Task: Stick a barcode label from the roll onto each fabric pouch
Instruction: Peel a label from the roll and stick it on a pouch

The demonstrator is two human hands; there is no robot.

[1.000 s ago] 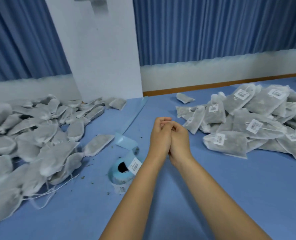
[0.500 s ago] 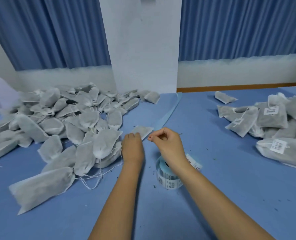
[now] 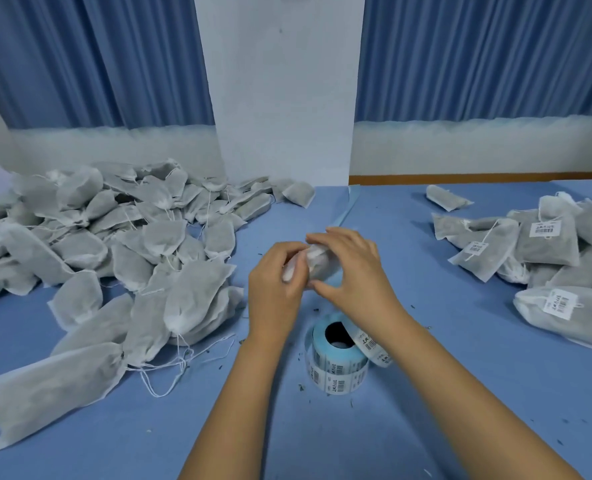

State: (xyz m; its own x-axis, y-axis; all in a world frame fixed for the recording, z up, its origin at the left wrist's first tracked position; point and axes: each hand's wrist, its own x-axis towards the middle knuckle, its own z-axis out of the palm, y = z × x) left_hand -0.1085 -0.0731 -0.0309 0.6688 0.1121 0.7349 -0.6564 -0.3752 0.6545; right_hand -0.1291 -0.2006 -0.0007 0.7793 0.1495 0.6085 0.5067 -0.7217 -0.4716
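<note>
obs: one pouch point(image 3: 317, 260) is held up off the table point(image 3: 461, 403) between both hands, just above and beyond the label roll point(image 3: 339, 362). the left hand point(image 3: 276, 285) has its fingers curled round the pouch's left end. the right hand point(image 3: 355, 271) arches over the other end, fingers on top and thumb underneath, pinching it. motion blur across the fingertips; cannot tell whether a label is already on a finger or on the fabric.

risks, as i judge them:
- the fabric is soft and lumpy with filling. a label pressed on in mid-air, with nothing firm behind it, could crease or lift at a corner.
- the adhesive may take to a fingertip sooner than to the weave, so the label could come away with the hand.
- both hands cover most of the pouch, so the label could land crooked or on the gathered neck.
- drawstrings trail from the unlabelled heap point(image 3: 132, 258) on the left; one could snag a wrist and drag pouches toward the roll.
- a finished pouch dropped on the wrong side would mix into that heap instead of the labelled heap point(image 3: 547, 251) on the right.

orientation: the long axis runs roughly side to side across the person's front, left end a little nearer and lower. which end carries the drawstring neck is hidden; cannot tell.
</note>
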